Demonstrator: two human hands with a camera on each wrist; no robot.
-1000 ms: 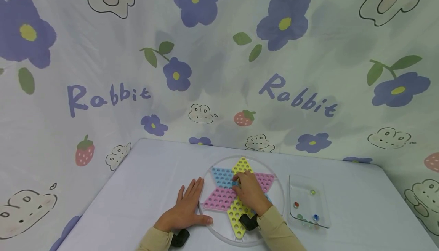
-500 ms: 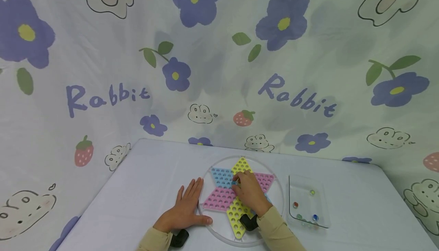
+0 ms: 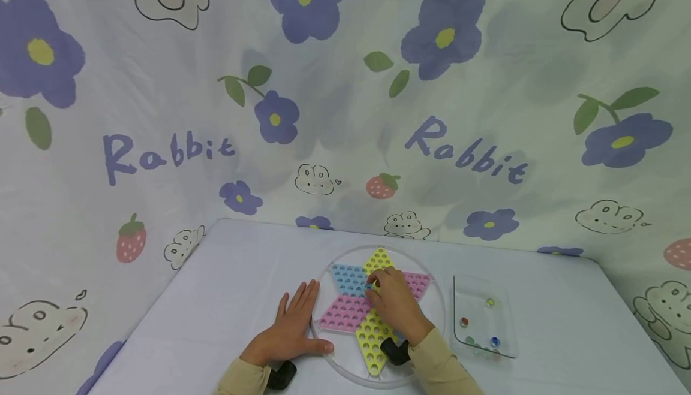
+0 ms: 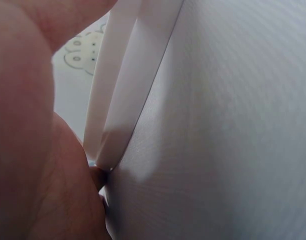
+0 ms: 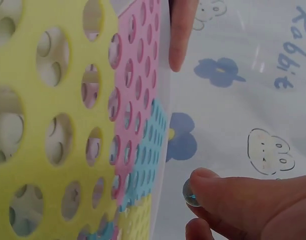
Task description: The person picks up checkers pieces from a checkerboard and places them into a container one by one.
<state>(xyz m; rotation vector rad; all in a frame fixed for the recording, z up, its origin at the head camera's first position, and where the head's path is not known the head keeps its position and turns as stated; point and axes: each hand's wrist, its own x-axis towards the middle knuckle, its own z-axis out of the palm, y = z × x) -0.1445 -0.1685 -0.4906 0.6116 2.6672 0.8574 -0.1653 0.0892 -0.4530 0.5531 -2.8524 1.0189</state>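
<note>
My right hand (image 3: 398, 299) pinches a clear glass marble (image 5: 191, 193) with a bluish centre between thumb and fingertips. It is held over the middle of the Chinese checkers board (image 3: 344, 314), near the inner corner of the blue point. The board is round with a white rim and a star of yellow, pink and blue points full of holes. Much of its right side is hidden under my right hand and forearm. My left hand (image 3: 288, 330) lies with straight, spread fingers at the board's left edge, its thumb reaching the rim. In the left wrist view the rim (image 4: 113, 85) runs alongside that hand.
Right of the board stands a clear plastic tray (image 3: 513, 323) with several marbles, among them a red one (image 3: 464, 322), a yellow-green one (image 3: 490, 302) and a blue one (image 3: 495, 342). The white table (image 3: 232, 275) ends at a patterned curtain (image 3: 345, 113) behind.
My right wrist and forearm have shifted slightly to the right, while the fingertips keep the marble over about the same spot. The left hand has stayed in place.
</note>
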